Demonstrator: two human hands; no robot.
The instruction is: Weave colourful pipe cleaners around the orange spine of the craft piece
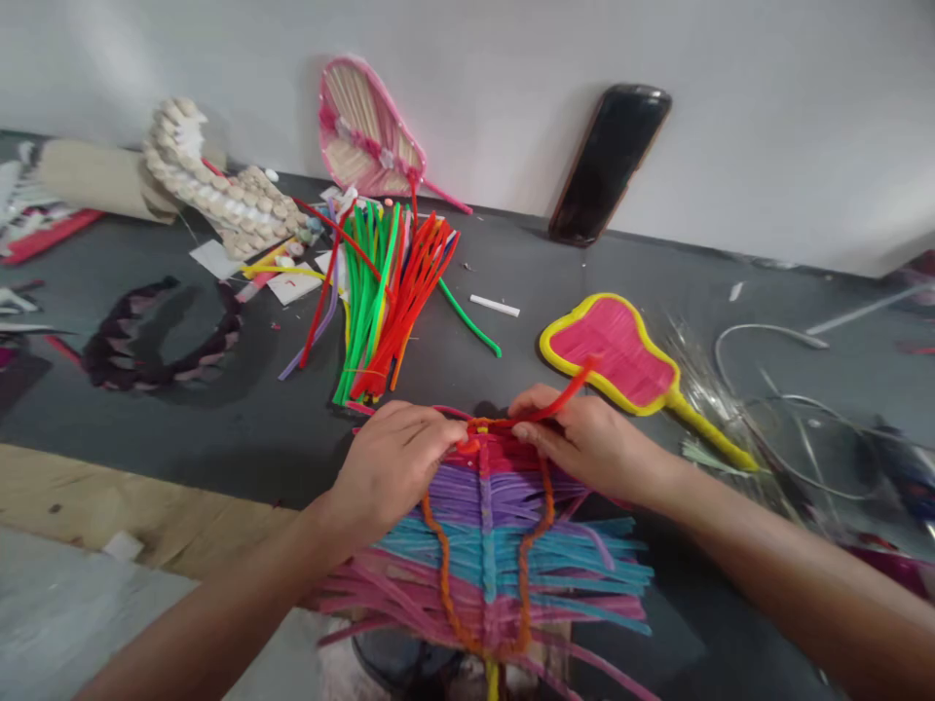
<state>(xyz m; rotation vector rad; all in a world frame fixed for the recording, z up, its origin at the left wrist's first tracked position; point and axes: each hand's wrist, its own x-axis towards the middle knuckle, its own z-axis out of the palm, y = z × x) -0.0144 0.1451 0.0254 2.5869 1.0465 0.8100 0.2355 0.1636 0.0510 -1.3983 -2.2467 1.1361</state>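
Note:
Between my hands lies a pipe-cleaner weaving (488,545) with rows of red, purple, blue and pink stems around a central spine. An orange twisted outline (441,555) curves over these rows. My left hand (398,458) is closed, thumb and fingers pinching the weaving's top edge near the spine. My right hand (584,433) pinches a red pipe cleaner (559,401) whose free end sticks up to the right. The red stem runs left toward the top of the spine. The fingertips partly hide where it joins.
Beyond my hands lies a bundle of green and red pipe cleaners (380,302). A pink and yellow fan (617,350) is at right, near clear wires (701,380). A phone (610,161) and a pink fan (369,131) lean on the wall. A dark braided headband (165,341) lies left.

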